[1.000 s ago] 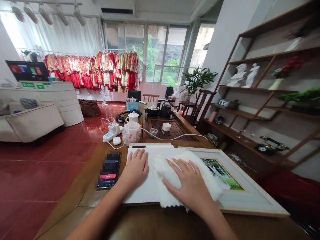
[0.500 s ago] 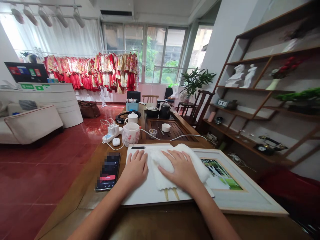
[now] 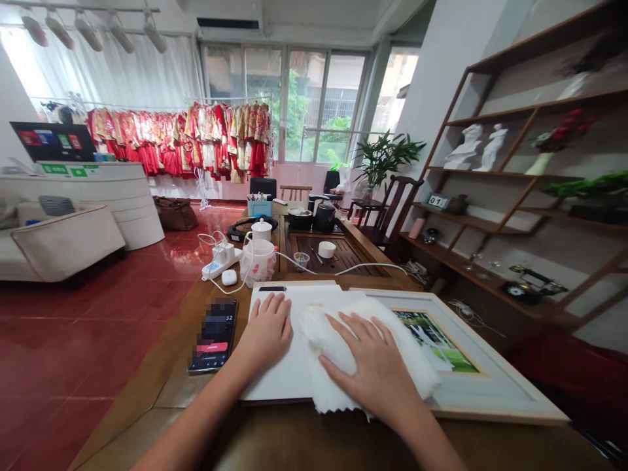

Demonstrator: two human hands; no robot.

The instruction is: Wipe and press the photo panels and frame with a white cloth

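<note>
My left hand (image 3: 267,332) lies flat on a white board (image 3: 284,386), fingers stretched out and holding nothing. My right hand (image 3: 375,360) rests on a fluffy white cloth (image 3: 412,333), fingers spread over the bunched fabric and thumb against its left side. This cloth covers the board's right part, and its scalloped lower edge reaches the board's near edge. A small tan mark (image 3: 314,305) shows just above the cloth. Partly beneath the cloth, on the right, is a pale wooden picture frame (image 3: 510,396) with a photo (image 3: 449,347) in it.
A phone (image 3: 214,337) lies left of the board on the wooden table (image 3: 171,392). Beyond are an earbud case (image 3: 229,278), a power strip (image 3: 220,261), a wrapped cup (image 3: 258,261) and a white bowl (image 3: 326,250). A white cable (image 3: 363,267) crosses the table. Shelves (image 3: 510,229) stand at right.
My right hand has drawn the cloth toward me and slightly right, down to the board's near edge. Two tan strips there are now covered, and a tan mark shows higher up. My left hand stays put.
</note>
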